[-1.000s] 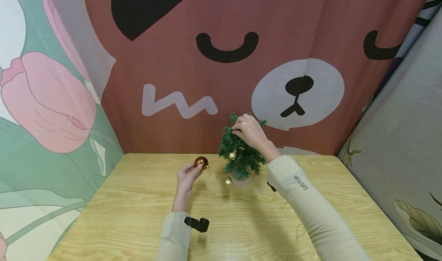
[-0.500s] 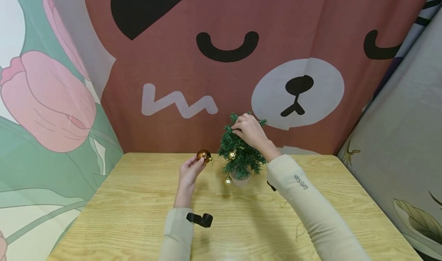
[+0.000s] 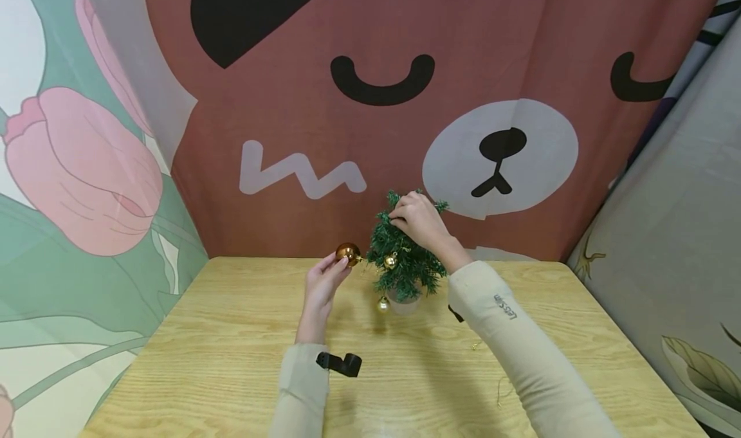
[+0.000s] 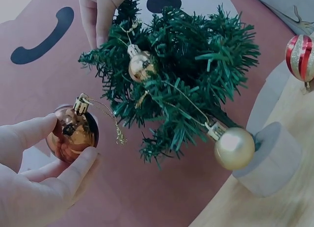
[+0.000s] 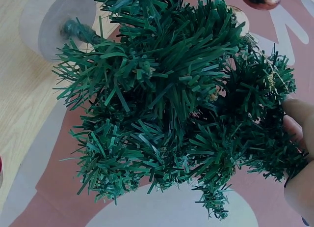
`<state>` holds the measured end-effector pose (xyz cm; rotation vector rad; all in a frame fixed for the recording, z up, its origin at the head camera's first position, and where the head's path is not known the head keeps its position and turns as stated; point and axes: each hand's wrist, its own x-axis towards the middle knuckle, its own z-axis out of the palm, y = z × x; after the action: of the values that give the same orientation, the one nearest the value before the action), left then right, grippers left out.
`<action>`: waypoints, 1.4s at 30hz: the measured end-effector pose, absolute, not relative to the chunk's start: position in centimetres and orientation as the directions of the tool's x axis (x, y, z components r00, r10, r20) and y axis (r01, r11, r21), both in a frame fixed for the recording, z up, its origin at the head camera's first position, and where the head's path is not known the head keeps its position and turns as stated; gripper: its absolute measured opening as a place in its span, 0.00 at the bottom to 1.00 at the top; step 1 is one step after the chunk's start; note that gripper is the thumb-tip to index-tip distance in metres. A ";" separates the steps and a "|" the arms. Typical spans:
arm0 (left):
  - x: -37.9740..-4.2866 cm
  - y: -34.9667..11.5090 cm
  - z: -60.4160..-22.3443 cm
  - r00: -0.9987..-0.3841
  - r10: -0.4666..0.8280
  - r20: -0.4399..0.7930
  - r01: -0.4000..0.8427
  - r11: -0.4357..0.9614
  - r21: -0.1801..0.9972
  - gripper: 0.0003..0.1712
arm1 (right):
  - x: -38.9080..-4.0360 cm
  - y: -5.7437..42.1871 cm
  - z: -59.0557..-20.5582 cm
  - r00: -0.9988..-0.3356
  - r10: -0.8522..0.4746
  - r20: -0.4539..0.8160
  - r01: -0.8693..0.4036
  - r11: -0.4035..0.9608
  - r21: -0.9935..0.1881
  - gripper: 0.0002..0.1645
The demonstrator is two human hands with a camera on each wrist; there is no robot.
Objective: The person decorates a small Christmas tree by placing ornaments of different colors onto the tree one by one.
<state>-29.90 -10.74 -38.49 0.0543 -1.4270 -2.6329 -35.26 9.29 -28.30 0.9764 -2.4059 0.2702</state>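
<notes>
Between the thumb and fingers of my left hand (image 3: 321, 285) is a shiny copper-coloured bauble (image 4: 73, 131). Its gold cap and loose gold string point toward the small artificial Christmas tree (image 3: 408, 274), just right of it. My right hand (image 3: 421, 220) pinches the tree near its top; foliage partly hides those fingertips in the right wrist view. Two gold baubles hang on the tree: a shiny one (image 4: 142, 66) among the branches and a paler matte one (image 4: 234, 148) lower, beside the whitish pot (image 4: 274, 163).
A red-and-silver striped bauble (image 4: 299, 57) shows at the right edge of the left wrist view. Bits of gold string (image 3: 502, 393) lie on the wooden table (image 3: 231, 335) by the right forearm. A bear-printed curtain (image 3: 289, 116) hangs right behind the table.
My left hand has moved up and to the right with the copper bauble, closer to the tree. My right hand stays at the treetop.
</notes>
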 end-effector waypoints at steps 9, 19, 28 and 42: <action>-30.0 -10.2 -37.6 -0.988 -0.144 0.056 0.123 -0.518 0.847 0.22 | -35.3 9.3 -28.4 -0.596 -0.593 0.542 -0.698 0.716 0.016 0.07; -30.3 -9.6 -36.7 -0.987 -0.134 0.090 0.149 -0.546 0.825 0.22 | -35.4 9.4 -28.4 -0.595 -0.591 0.544 -0.699 0.715 0.013 0.08; -30.3 -9.2 -36.0 -0.987 -0.095 0.130 0.161 -0.596 0.787 0.23 | -35.4 9.4 -28.5 -0.597 -0.589 0.545 -0.697 0.717 0.011 0.08; -30.5 -8.3 -35.1 -0.990 -0.077 0.114 0.138 -0.583 0.801 0.20 | -35.4 9.4 -28.5 -0.594 -0.586 0.551 -0.697 0.717 0.011 0.07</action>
<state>-30.54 -8.35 -35.15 -0.1014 -1.3702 -2.6901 -35.36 9.38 -28.50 0.9755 -2.3911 0.2793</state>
